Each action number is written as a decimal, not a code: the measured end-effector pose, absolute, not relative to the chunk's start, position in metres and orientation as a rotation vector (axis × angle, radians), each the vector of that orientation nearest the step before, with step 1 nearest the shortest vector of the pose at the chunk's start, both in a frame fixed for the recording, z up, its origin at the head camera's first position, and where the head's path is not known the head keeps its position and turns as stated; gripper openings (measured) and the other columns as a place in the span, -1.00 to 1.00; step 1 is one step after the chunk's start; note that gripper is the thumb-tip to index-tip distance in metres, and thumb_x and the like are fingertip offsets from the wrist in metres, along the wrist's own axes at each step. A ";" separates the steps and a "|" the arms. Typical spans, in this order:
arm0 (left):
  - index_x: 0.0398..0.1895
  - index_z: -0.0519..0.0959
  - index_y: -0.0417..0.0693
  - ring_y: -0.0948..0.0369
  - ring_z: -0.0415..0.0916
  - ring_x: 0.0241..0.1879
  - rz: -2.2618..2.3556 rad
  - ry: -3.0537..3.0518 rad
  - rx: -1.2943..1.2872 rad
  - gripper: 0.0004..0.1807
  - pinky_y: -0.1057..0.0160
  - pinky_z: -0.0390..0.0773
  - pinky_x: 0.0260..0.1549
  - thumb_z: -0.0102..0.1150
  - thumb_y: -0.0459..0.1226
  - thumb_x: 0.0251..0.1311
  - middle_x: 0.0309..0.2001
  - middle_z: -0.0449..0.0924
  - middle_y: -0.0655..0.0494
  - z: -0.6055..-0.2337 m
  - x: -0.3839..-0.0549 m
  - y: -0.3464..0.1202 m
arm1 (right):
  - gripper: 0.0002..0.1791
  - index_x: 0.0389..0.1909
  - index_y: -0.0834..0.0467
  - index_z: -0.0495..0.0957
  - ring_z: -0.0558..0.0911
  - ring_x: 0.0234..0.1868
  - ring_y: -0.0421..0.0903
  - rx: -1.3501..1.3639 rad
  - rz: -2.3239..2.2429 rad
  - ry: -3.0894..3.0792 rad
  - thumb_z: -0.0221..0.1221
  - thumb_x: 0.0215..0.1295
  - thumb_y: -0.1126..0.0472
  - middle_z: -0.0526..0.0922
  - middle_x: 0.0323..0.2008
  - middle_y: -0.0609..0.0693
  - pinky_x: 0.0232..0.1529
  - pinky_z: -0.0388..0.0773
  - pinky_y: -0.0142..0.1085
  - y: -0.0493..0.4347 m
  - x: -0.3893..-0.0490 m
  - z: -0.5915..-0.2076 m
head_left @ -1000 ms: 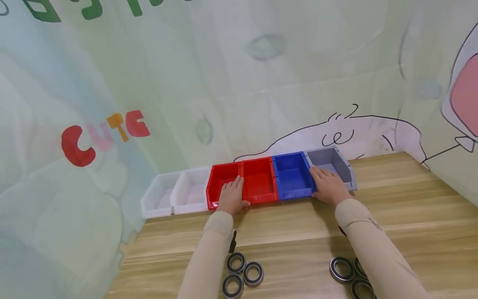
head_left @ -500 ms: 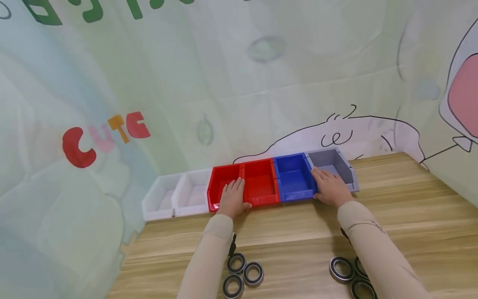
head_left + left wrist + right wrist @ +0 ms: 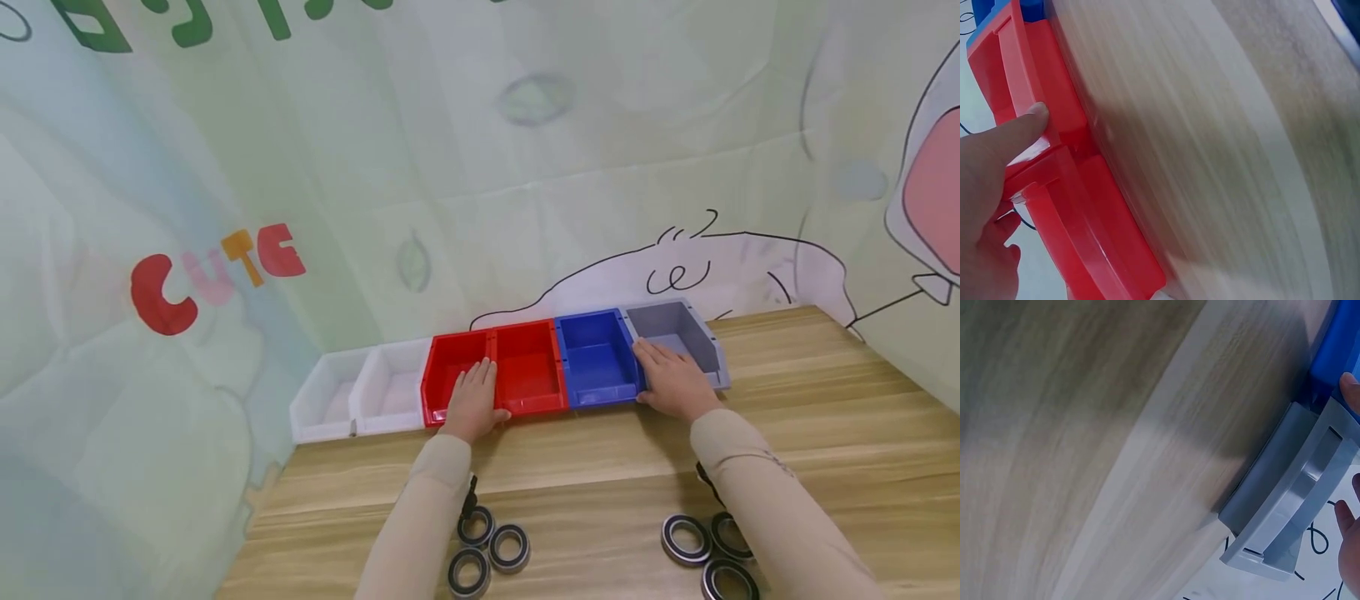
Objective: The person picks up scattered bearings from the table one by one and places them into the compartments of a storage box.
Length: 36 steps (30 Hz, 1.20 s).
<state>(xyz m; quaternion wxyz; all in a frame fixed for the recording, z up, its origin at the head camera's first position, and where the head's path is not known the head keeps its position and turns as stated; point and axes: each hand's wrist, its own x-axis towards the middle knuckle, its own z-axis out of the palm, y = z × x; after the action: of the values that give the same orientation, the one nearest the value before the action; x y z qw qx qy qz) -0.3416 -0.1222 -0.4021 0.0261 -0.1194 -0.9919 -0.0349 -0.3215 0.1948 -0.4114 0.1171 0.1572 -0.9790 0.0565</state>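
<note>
Two red bins point(image 3: 527, 367) stand side by side in a row along the wall. My left hand point(image 3: 474, 402) rests over their shared walls, fingers extended, with its thumb point(image 3: 1036, 115) on the front lip of the right one. My right hand point(image 3: 675, 382) lies where the blue bin point(image 3: 597, 354) meets the grey bin point(image 3: 673, 325), fingers fairly straight. Its thumb point(image 3: 1350, 390) touches the blue bin's front corner, and the other fingers reach over the grey bin. Two white bins point(image 3: 390, 383) stand left of the red ones.
On the wooden table point(image 3: 570, 508), three ring bearings point(image 3: 495, 538) lie in a cluster beside my left forearm. Another three bearings point(image 3: 667, 543) lie beside my right forearm, one partly behind the sleeve. A printed curtain point(image 3: 450, 167) hangs directly behind the bins.
The bin row has shifted slightly to the right, both hands moving with it. My right forearm has also gone right, showing more of the bearings beside it. The bearings have stayed put.
</note>
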 end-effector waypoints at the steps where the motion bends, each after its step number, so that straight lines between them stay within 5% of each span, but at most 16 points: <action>1: 0.43 -0.01 -0.07 0.03 -0.05 0.42 -0.111 -3.067 -0.363 0.05 0.03 -0.02 0.39 0.36 -0.03 -0.09 0.45 -0.02 0.01 -0.402 -0.341 -0.122 | -0.11 0.32 0.33 0.13 0.24 0.30 0.24 0.462 0.169 -2.864 0.30 0.03 0.08 0.19 0.33 0.27 0.22 0.21 0.16 0.195 -0.321 -0.411; 36: 0.42 0.00 -0.08 0.05 0.03 0.39 -0.007 -3.069 -0.372 0.06 0.05 0.02 0.38 0.36 0.00 -0.11 0.43 0.02 0.00 -0.401 -0.328 -0.107 | -0.13 0.25 0.37 0.23 0.34 0.24 0.21 0.535 0.012 -2.788 0.33 -0.02 0.02 0.32 0.25 0.29 0.12 0.33 0.12 0.208 -0.306 -0.407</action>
<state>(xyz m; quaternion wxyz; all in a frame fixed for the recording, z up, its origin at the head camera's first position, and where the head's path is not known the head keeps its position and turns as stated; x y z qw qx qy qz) -0.3284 -0.1074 -0.4008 0.0250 -0.1202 -0.9924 -0.0022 -0.3055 0.2080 -0.4071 0.1506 0.1864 -0.9709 0.0041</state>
